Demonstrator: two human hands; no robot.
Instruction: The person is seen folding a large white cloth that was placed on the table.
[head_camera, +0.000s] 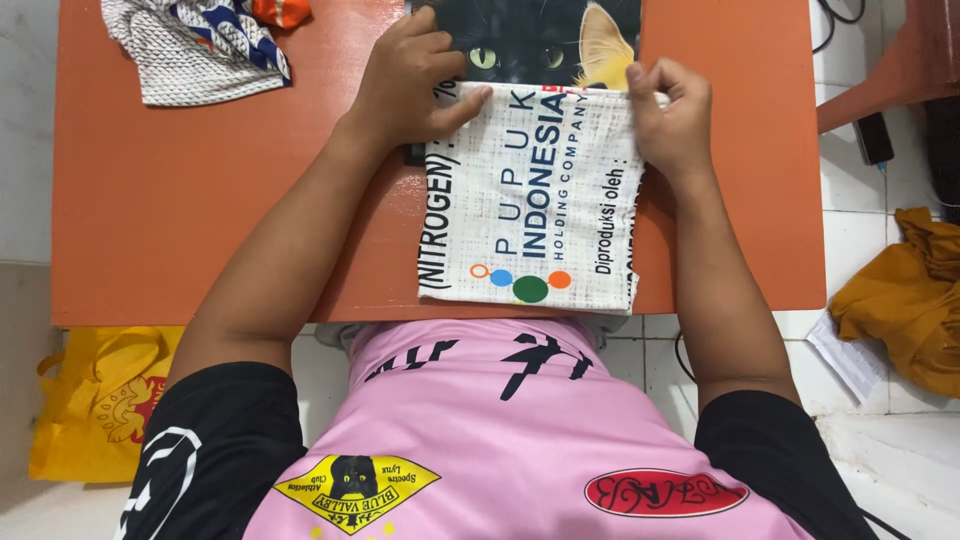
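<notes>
Pink shirt cloth (520, 430) with black sleeves filled the near edge of the view, and both forearms reached away from it over the orange table (200, 200).

At the far end of the left forearm, the left hand (405, 85) lay flat on the far left corner of a folded white woven sack (530, 195), the thumb pressed along its top edge and the fingers curled over the fold. Across from it, the right hand (668, 110) pinched the far right corner, fingers bent tight on the edge with the thumb apparently tucked under, though that side was hard to read. Neither hand was spread wide; each was closed on a corner of the sack.

The sack lay in the middle of the table, its near edge hanging just over the table's near rim, printed with dark lettering and coloured dots. It looked light and thin, limp enough to fold yet somewhat crisp and slick like woven plastic, so it would likely slide on the smooth tabletop and spring open unless pressed. The corners and the folded edge seemed the surest places to grip.

Just beyond the sack lay a dark cloth with a cat picture (540, 40). A crumpled patterned cloth (200, 45) sat at the far left corner. On the floor were a yellow bag (95, 400) near left and mustard cloth (905, 300) at right.
</notes>
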